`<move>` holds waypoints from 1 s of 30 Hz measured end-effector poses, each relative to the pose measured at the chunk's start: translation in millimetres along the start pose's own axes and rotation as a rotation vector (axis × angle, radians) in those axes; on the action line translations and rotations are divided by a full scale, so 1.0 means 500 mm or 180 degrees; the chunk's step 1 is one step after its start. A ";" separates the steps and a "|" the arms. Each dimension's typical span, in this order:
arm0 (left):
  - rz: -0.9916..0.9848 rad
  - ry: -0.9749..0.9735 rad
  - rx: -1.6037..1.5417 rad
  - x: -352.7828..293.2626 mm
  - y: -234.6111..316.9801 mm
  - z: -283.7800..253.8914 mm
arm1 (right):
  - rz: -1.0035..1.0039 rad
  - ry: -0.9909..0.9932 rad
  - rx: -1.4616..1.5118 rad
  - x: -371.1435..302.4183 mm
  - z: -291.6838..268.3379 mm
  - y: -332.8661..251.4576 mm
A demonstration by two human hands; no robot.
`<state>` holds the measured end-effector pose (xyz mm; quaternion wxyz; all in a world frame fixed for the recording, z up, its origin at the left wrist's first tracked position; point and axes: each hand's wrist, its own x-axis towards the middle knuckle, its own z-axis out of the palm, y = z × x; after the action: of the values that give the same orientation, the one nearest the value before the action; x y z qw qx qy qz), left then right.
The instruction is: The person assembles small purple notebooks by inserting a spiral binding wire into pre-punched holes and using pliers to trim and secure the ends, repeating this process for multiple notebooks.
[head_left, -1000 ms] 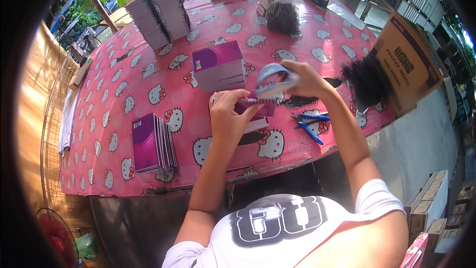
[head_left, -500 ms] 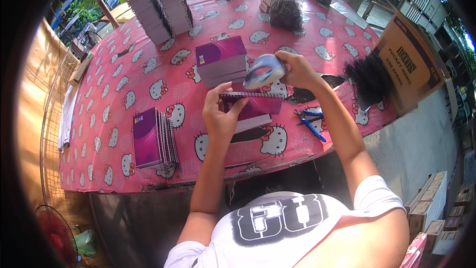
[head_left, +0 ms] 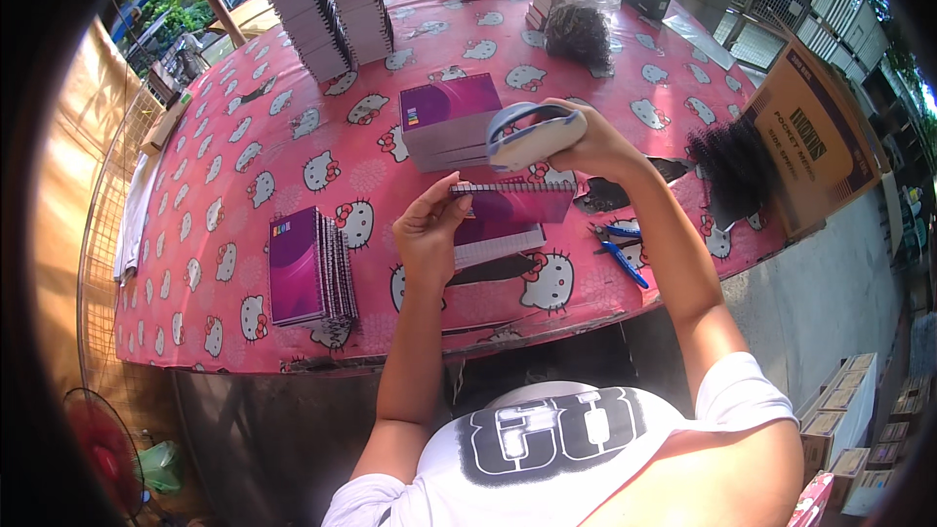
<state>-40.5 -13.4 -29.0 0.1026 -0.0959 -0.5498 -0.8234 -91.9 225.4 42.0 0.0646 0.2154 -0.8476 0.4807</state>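
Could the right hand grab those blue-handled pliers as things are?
Probably not straight away: the right hand holds a pale handheld tool. Otherwise the way looks fairly free, with nothing lying on the blue-handled pliers near the right forearm.

Lettering (head_left: 806, 133) on brown carton (head_left: 815, 88), numerals (head_left: 551, 434) on white shirt (head_left: 586, 498), logo (head_left: 281, 228) on purple notebooks (head_left: 296, 275)

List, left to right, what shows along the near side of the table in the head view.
Pile of purple-covered spiral notebooks → left hand → single purple spiral-bound notebook pinched by that hand → blue-handled pliers → tangled heap of black coils → brown cardboard box.
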 end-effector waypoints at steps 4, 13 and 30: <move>-0.0086 -0.0035 -0.0239 -0.003 0.011 -0.006 | 0.0908 0.0882 -0.1448 -0.048 -0.033 0.042; 0.2049 0.0029 0.0890 -0.038 0.098 0.067 | 0.0543 0.0893 -0.2453 -0.288 -0.046 0.094; 0.1571 -0.0108 0.1958 -0.089 0.020 0.057 | -0.0147 0.0776 -0.0475 -0.291 0.097 -0.126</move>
<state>6.3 12.1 -21.3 0.3123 -0.2035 -0.7329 -0.5691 70.6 200.4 19.8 0.1939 0.1695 -0.8617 0.4373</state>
